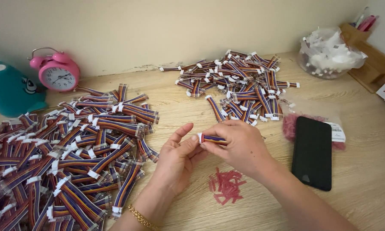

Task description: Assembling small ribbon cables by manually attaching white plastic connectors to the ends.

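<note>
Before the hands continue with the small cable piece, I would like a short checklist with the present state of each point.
1. Cable piece held by both hands: ok, the right hand pinches it and the left hand supports its white connector end.
2. Far end of the piece visible: not ok, the right hand covers it.
3. Red pieces within reach: ok, a small heap lies on the table just below the hands.
4. Large cable pile apart from the smaller pile: ok, bare wood between them.
5. Black phone clear of the hands: ok, it lies flat to the right.
</note>
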